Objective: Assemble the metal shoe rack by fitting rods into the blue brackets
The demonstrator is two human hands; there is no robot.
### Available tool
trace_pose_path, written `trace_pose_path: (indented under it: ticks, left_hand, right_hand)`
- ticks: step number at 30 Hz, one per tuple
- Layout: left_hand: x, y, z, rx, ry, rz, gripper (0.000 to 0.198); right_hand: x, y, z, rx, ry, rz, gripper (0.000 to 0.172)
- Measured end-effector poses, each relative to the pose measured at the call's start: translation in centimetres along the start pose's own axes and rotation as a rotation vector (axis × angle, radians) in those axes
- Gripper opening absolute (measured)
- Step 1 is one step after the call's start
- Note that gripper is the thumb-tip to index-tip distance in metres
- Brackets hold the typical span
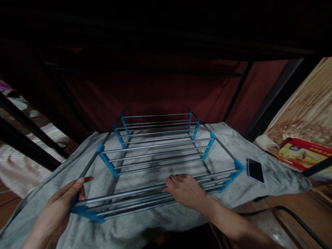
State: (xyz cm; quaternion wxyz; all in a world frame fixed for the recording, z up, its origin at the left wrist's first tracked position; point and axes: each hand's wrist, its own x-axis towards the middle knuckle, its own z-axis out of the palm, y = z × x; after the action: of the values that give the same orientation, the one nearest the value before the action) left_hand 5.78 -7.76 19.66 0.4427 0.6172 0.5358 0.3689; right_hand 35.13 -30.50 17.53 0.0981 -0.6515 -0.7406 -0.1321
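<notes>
A shoe rack (155, 145) of grey metal tubes and blue plastic connectors lies on a grey blanket (233, 141), stretching away from me. My left hand (61, 204) is closed around its near left corner, thumb on top, at a blue connector (88, 212) partly hidden by the fingers. My right hand (185, 192) has its fingers curled over the near crossbars, right of their middle. At the near right corner, another blue connector (232, 176) holds the bar ends. Several rows of crossbars span the two long side tubes.
A phone (255, 170) lies on the blanket right of the rack. Beyond it are a red and yellow box (301, 155) and brown patterned fabric (306, 107). Dark frame bars (238, 90) stand before a dark red backing (160, 90); a dark overhang fills the top.
</notes>
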Motion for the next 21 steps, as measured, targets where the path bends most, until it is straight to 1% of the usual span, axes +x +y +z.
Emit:
trace_pose_path:
  ticks: [2,5,8,10,12,14,16,19,21]
  left_hand:
    - [0.2,-0.6,-0.1,-0.072,-0.038,-0.029,0.067]
    - [0.1,-1.0,0.0,-0.109,-0.020,0.035,0.059]
    - [-0.5,-0.8,0.3,-0.124,-0.001,0.077,0.054]
    - [-1.1,-0.6,0.4,-0.175,0.006,0.066,0.052]
    - [-1.7,-0.5,0.5,-0.265,-0.024,0.020,0.053]
    - [-2.2,-0.6,0.4,-0.372,-0.076,-0.029,0.059]
    - [-2.6,-0.9,0.2,-0.473,-0.118,-0.049,0.065]
    - [-3.1,-1.7,0.3,-0.536,-0.105,-0.032,0.066]
    - [-3.3,-2.1,0.5,-0.521,-0.073,-0.011,0.063]
  right_hand:
    - [0.0,0.1,-0.2,0.009,-0.014,-0.006,0.022]
    - [-0.1,0.1,-0.2,0.014,-0.033,-0.006,0.019]
    - [-0.3,0.2,0.1,0.019,-0.033,-0.012,0.015]
    - [-0.5,0.3,0.4,0.014,-0.002,-0.029,0.011]
    - [-0.8,0.4,0.7,0.001,0.065,-0.051,0.011]
    - [-1.4,0.6,0.9,0.001,0.145,-0.064,0.021]
    - [-2.5,1.4,0.8,0.018,0.217,-0.057,0.028]
    - [-5.4,3.9,0.3,0.032,0.355,0.020,0.033]
    - [-8.1,6.2,-0.3,-0.015,0.461,0.145,0.039]
